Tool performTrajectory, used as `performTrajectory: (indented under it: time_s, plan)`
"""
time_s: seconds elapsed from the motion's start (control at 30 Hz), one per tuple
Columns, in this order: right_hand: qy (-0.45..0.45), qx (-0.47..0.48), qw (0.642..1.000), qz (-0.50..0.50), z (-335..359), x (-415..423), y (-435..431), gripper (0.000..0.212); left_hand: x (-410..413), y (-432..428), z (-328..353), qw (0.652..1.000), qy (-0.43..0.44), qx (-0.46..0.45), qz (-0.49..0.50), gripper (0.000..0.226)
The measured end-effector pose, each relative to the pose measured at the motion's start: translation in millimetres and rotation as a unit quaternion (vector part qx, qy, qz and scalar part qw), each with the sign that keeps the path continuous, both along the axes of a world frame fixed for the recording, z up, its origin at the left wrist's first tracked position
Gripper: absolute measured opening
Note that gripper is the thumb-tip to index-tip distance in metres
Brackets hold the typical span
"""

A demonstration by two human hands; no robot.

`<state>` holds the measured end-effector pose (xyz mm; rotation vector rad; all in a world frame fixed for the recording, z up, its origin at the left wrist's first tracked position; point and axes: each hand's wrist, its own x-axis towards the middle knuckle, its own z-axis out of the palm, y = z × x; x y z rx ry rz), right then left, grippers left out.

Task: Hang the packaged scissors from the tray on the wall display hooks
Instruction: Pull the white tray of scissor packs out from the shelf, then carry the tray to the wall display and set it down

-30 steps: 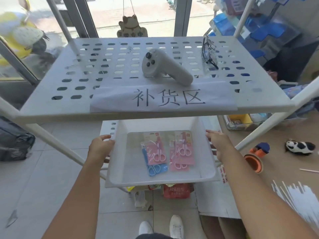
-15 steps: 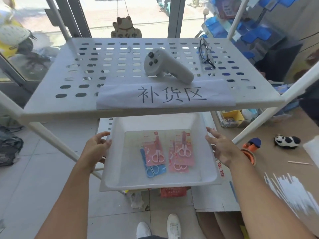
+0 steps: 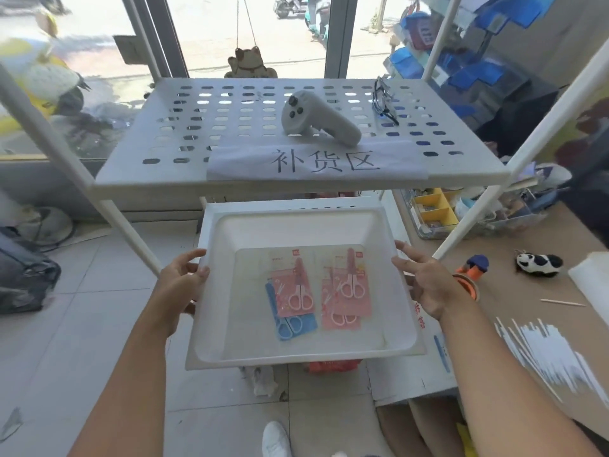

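A white plastic tray (image 3: pixel 298 357) is held out in front of me, clear of the lower shelf. My left hand (image 3: pixel 179 282) grips its left rim and my right hand (image 3: pixel 425 282) grips its right rim. Inside lie several packaged scissors: a pink pack (image 3: pixel 298 291) overlapping a blue pack (image 3: pixel 290 323) on the left, and stacked pink packs (image 3: pixel 346 288) on the right. No wall display hooks are in view.
A white perforated shelf (image 3: pixel 230 127) stands above and behind the tray, carrying a grey controller (image 3: pixel 316 118), black glasses (image 3: pixel 384 100) and a paper label (image 3: pixel 316 159). To the right are a tape dispenser (image 3: pixel 471 275), a panda toy (image 3: pixel 538 263) and a compartment box (image 3: pixel 435 209). White shoes (image 3: pixel 275 440) show below.
The tray has slid out from under the perforated shelf toward me, held by both hands on its side rims; it now shows fully.
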<state>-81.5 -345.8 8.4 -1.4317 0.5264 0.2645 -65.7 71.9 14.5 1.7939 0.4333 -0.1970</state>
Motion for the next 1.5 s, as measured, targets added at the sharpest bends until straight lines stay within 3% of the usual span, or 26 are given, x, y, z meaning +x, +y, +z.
performTrajectory:
  time_s: [0.3, 0.53, 0.97, 1.27, 1.5]
  plan:
    - [-0.038, -0.013, 0.986, 0.164, 7.1, -19.3, 3.3, 0.035, -135.8, -4.4, 23.9, 0.989, -0.013, 0.027, 0.143, 0.033]
    - [-0.033, -0.003, 0.958, 0.283, 7.3, -54.8, 58.4, 0.036, -291.2, -11.1, 27.3, 0.95, -0.026, 0.057, 0.305, 0.029]
    - [-0.051, -0.002, 0.835, 0.547, 22.0, -190.1, 266.9, 0.045, -585.2, 14.9, 21.1, 0.805, -0.034, 0.073, 0.587, 0.033]
    - [-0.051, 0.004, 0.718, 0.694, 24.5, -370.0, 428.8, 0.046, -796.2, 32.1, 14.7, 0.679, -0.031, 0.072, 0.73, 0.033]
    - [-0.045, 0.028, 0.661, 0.749, 23.6, -515.3, 533.9, 0.046, -931.1, 68.7, 27.8, 0.593, -0.039, 0.088, 0.8, 0.033]
